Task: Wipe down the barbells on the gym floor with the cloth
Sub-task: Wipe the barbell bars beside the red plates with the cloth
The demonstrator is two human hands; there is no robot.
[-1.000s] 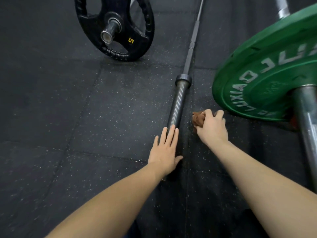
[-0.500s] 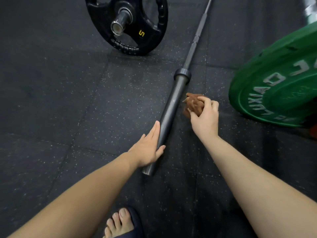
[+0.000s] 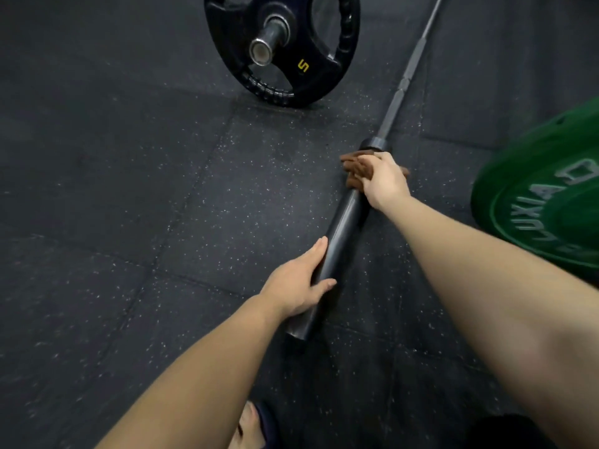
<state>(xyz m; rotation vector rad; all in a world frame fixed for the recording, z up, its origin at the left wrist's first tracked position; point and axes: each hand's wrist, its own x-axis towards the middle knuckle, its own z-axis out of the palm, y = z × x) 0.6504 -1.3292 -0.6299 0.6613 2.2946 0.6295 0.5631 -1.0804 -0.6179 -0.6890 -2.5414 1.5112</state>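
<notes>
An empty barbell (image 3: pixel 343 222) lies on the black rubber floor, its dark sleeve pointing toward me and its thin shaft running off to the upper right. My right hand (image 3: pixel 384 179) holds a bunched brown cloth (image 3: pixel 351 166) down on the sleeve just below the collar. My left hand (image 3: pixel 299 285) rests against the near end of the sleeve, fingers straight along its left side and thumb over the top.
A black 5 plate (image 3: pixel 311 76) on a second barbell's sleeve stands at the top. A large green plate (image 3: pixel 544 196) fills the right edge. A foot in a dark sandal (image 3: pixel 256 426) shows at the bottom. Rubber floor tiles spread to the left.
My right hand has carried the cloth from beside the bar onto the sleeve near the collar. My left hand has stayed at the sleeve's near end, shifting to its left side.
</notes>
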